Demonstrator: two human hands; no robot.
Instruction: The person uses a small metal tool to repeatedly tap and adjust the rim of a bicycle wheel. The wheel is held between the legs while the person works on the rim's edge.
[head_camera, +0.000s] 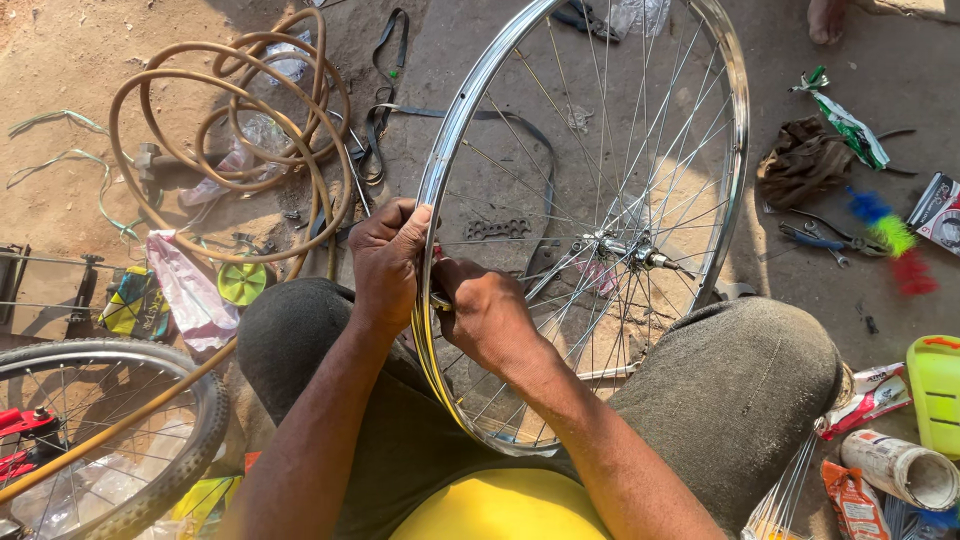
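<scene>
A shiny bare bicycle wheel rim (470, 100) with thin steel spokes and a hub (625, 250) stands upright between my knees. My left hand (388, 258) grips the rim's left side from outside, fingers curled over its edge. My right hand (483, 312) sits just inside the rim, closed on a small tool or spoke end at the rim; what it pinches is hidden by the fingers. The two hands almost touch across the rim.
A coiled tan hose (215, 110) lies on the dirt at left. A tyred wheel (150, 440) is at the lower left. Pliers (825, 240), a brown rag (800, 160), colourful tassels (890, 235), packets and a green container (935, 390) lie at right.
</scene>
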